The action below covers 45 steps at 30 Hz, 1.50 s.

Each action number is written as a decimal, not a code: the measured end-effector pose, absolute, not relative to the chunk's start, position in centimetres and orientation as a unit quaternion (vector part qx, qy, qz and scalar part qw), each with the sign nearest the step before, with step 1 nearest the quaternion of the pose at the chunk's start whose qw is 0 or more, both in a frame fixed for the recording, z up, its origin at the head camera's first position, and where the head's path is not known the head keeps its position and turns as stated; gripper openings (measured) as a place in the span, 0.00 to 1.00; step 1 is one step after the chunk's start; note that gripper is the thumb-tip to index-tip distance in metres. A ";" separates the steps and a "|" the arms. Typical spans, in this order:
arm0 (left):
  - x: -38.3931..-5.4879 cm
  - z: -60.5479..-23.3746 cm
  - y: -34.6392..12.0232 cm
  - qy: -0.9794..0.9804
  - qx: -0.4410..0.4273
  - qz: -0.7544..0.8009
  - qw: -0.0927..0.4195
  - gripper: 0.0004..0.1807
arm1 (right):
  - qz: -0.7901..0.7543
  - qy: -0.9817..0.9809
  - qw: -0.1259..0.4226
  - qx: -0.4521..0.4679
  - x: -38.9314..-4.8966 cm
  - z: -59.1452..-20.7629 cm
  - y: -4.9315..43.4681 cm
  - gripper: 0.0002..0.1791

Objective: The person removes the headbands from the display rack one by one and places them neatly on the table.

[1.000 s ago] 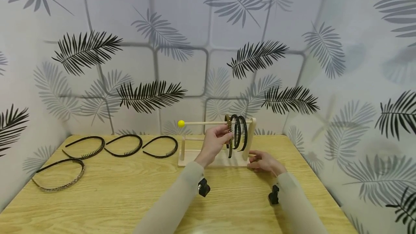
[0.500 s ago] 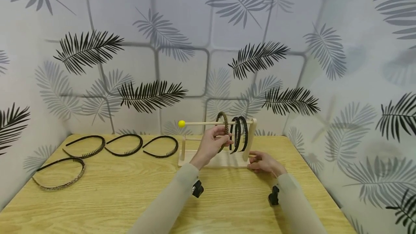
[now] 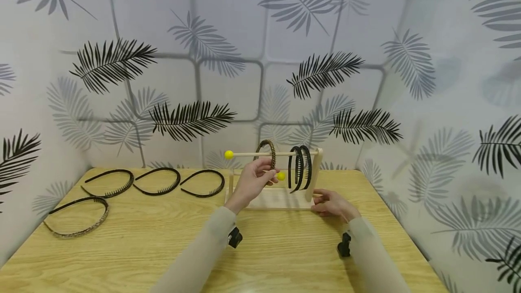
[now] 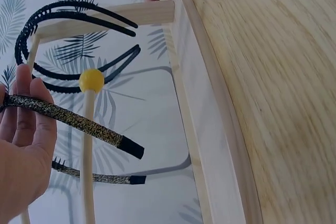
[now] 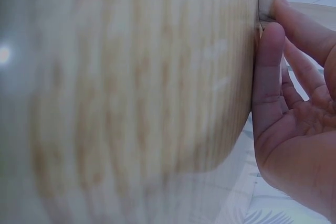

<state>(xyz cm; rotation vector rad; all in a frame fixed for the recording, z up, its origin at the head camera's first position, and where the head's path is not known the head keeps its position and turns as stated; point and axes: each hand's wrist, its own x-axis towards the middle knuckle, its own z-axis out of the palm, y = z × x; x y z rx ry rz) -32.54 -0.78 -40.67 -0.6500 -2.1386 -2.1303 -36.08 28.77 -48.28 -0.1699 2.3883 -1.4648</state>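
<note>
My left hand (image 3: 253, 183) pinches a gold-and-black glittery headband (image 3: 272, 149), whose arch loops over the upper rod of a wooden headband stand (image 3: 272, 201). In the left wrist view both dark tips of this headband (image 4: 86, 125) show, one on each side of a rod. Black toothed headbands (image 3: 308, 168) hang on the same rod near the stand's right post. At the right end of the base, my right hand (image 3: 334, 204) grips the stand's corner between thumb and fingers; in the right wrist view that hand (image 5: 296, 103) lies close against the tabletop.
Yellow balls cap the upper rod (image 3: 229, 154) and the lower rod (image 3: 281, 176). On the left of the wooden table (image 3: 134, 248) lie several headbands: black ones (image 3: 202, 196) in a row and a patterned one (image 3: 77, 234) nearer. A leaf-patterned wall covering (image 3: 228, 89) stands behind.
My left hand has slid the glittery headband leftward along the upper rod, away from the black ones. The lower rod's yellow ball has come into view. My right hand stays at the base.
</note>
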 end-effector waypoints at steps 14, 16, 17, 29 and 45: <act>-32.2 -41.0 -2.4 -0.710 -0.191 -0.677 0.045 0.22 | -0.512 0.841 0.164 -0.052 -36.0 -48.1 28.7 0.40; -32.1 -41.1 -2.7 -0.710 -0.189 -0.677 0.047 0.22 | -0.513 0.841 0.165 -0.051 -36.0 -48.1 28.7 0.40; -32.1 -41.2 -2.9 -0.710 -0.189 -0.676 0.048 0.22 | -0.513 0.841 0.165 -0.051 -36.0 -48.1 28.6 0.40; -31.3 -41.1 -4.7 -0.717 -0.196 -0.665 0.070 0.22 | -0.520 0.836 0.169 -0.054 -36.3 -48.4 28.7 0.41; -31.8 -41.5 -7.0 -0.698 -0.186 -0.685 0.091 0.20 | -0.510 0.843 0.165 -0.049 -36.2 -48.3 28.8 0.41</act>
